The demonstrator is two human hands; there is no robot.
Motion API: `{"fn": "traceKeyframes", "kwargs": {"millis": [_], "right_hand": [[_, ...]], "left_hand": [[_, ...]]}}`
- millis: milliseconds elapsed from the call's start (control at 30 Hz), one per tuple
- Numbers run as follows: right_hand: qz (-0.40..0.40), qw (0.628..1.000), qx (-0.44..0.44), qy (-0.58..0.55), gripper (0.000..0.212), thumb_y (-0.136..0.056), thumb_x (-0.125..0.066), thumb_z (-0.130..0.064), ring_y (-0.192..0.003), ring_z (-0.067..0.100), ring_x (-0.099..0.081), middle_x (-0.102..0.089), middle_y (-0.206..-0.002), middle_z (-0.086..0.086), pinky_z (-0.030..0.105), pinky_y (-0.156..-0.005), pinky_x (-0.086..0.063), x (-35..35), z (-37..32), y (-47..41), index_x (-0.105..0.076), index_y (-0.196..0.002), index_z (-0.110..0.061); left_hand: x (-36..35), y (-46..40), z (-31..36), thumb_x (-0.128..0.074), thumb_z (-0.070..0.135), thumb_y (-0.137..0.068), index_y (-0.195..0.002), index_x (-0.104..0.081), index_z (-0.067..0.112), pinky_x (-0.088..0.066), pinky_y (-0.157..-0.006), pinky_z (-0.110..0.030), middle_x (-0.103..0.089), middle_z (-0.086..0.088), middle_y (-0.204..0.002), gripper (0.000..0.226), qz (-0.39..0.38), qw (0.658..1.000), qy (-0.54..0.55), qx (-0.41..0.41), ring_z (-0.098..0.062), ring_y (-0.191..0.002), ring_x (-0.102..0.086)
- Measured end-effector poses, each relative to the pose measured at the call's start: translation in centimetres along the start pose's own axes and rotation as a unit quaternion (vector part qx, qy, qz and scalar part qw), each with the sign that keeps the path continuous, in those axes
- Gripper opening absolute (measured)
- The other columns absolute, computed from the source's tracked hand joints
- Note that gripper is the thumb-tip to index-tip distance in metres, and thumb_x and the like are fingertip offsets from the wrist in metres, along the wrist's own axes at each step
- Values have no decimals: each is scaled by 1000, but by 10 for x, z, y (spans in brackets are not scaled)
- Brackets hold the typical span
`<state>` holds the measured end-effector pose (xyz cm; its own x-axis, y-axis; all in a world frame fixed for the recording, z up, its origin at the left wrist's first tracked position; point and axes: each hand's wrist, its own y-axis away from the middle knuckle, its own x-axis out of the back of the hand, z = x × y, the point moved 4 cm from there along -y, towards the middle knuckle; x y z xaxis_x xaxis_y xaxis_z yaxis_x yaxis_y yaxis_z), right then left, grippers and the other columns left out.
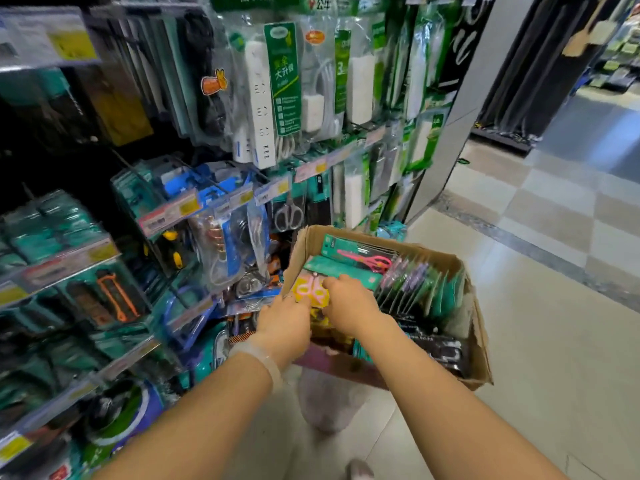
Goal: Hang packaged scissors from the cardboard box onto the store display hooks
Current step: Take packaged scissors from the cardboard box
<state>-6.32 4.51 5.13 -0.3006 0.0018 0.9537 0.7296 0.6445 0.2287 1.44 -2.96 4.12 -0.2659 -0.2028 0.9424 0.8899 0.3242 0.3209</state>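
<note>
Two bare arms reached forward and down into a cardboard box (479, 344) that stood on the pale tiled floor (540, 341). A clear bracelet (258, 358) sat on the left wrist. The left hand (285, 322) was at the near left side of the box, fingers bent down onto a yellow pack with pink scissors (308, 289). The right hand (348, 303) was just beside it, its fingertips pinching the top edge of the same pack. The pack lay inside the box, at its left end.

Behind the hands, a green pack with red scissors (363, 259) lay flat in the box. A row of more scissor packs (419, 285) stood on edge on the right side.

To the left was the store rack. Silver scissors (288, 213) hung on it just past the box. Price tags (221, 202) ran along the rails. Higher up hung white power strips (259, 105) in clear bags.
</note>
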Motion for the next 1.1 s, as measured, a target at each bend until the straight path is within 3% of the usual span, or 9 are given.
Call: {"fn": "traceKeyframes", "kwargs": {"millis": [233,467,667,900,1100], "right_hand": [[-47,998,33,26,34,-91,-51,-18,-118,38,-45,-48,-124,18,43,-90,-42,0,43,-74,-47,-122,-6],[-69,994,28,74,72,-85,-61,-31,-131,35,-31,-31,-141,16,46,-106,-30,-13,87,-127,-23,-143,-13],[-64,989,71,116,84,-86,-61,-28,-130,37,-30,-26,-142,18,44,-103,-33,-15,93,-145,-8,-149,-14],[-33,985,101,138,48,-89,-52,-19,-123,35,-38,-38,-134,17,41,-98,-35,-16,90,-150,-35,-132,-7],[-91,979,96,152,47,-90,-51,-17,-125,36,-44,-45,-134,18,44,-99,-38,-19,102,-162,-35,-133,-7]], "left_hand": [[6,-56,15,-48,22,-93,-136,-39,15,-39,-98,-42,-45,-11,-136,45,8,998,29,52,-32,-125,-42],[2,-113,32,-41,23,-96,-134,-42,16,-40,-101,-43,-44,-8,-137,39,-7,986,120,113,-31,-125,-43],[-9,-136,33,-41,32,-97,-136,-41,21,-41,-100,-44,-42,-6,-140,40,-18,975,145,167,-30,-127,-41],[-19,-148,41,-47,28,-94,-132,-43,19,-43,-96,-40,-41,-6,-141,40,-13,969,156,189,-27,-126,-43],[-21,-150,42,-48,27,-94,-134,-41,17,-43,-96,-41,-41,-8,-140,41,-21,967,165,193,-29,-124,-44]]}}
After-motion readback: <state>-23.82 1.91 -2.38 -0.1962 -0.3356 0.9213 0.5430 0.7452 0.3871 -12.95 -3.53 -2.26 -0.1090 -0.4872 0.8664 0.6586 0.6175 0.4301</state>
